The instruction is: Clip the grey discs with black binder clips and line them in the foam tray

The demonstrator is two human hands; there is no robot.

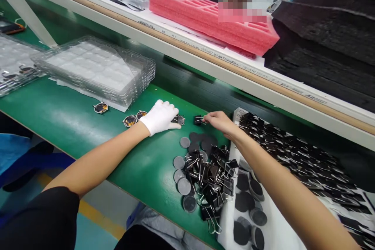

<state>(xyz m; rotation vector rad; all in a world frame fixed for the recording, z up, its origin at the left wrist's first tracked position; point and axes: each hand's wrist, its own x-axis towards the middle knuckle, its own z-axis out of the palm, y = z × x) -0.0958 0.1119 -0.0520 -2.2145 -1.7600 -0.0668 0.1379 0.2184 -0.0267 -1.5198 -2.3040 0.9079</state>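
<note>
My left hand (162, 117), in a white glove, is closed at the table's middle. Between its fingers and thumb sits a round watch-like part (181, 120) with a grey disc face, partly hidden by the glove. Just right of it, my bare right hand (219, 122) pinches a black binder clip (199, 120) by its wire handles. By the left wrist lie round parts with orange-and-black faces (130, 120), and another such part (100, 108) lies farther left. Below the right hand is a heap of binder clips (212, 174), with loose grey discs (184, 186) beside it.
A white tray (225, 224) on the right holds rows of binder clips (293, 152) and dark discs (244, 202). Clear plastic trays (96, 68) are stacked at the back left. A shelf edge (187, 47) crosses above the green table (140, 172), carrying pink foam (211, 19).
</note>
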